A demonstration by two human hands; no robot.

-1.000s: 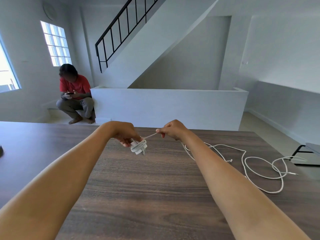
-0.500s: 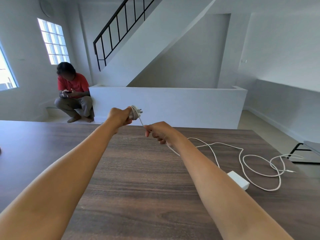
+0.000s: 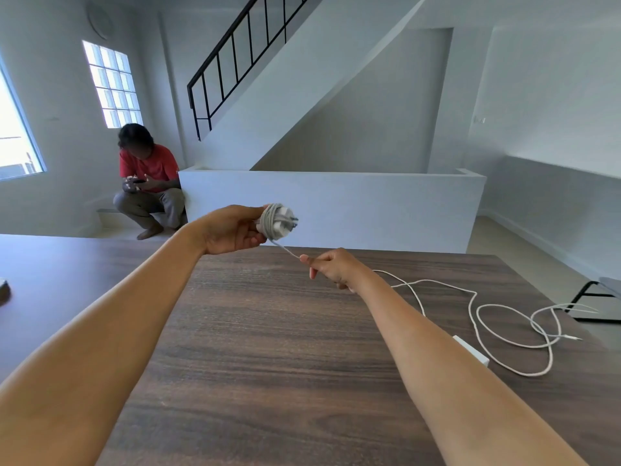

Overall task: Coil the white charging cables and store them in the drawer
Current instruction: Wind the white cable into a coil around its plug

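Note:
My left hand (image 3: pixel 232 230) holds a white charger plug (image 3: pixel 279 222) up above the far edge of the dark wooden table (image 3: pixel 268 348), with white cable wound around it in several turns. A short taut stretch of that cable runs down to my right hand (image 3: pixel 331 267), which pinches it between thumb and fingers. From under my right hand the loose white cable (image 3: pixel 477 314) trails right across the table in loops. A second white charger block (image 3: pixel 470 351) lies on the table beside my right forearm. No drawer is in view.
A person in a red shirt (image 3: pixel 148 183) crouches on the floor beyond the table's far left. A low white wall (image 3: pixel 336 206) stands behind the table. A dark object (image 3: pixel 4 290) sits at the table's left edge; a black-framed piece of furniture (image 3: pixel 598 297) stands at right.
My left hand has lifted the wound plug from just above the table to above its far edge. My right hand has moved right and down along the cable.

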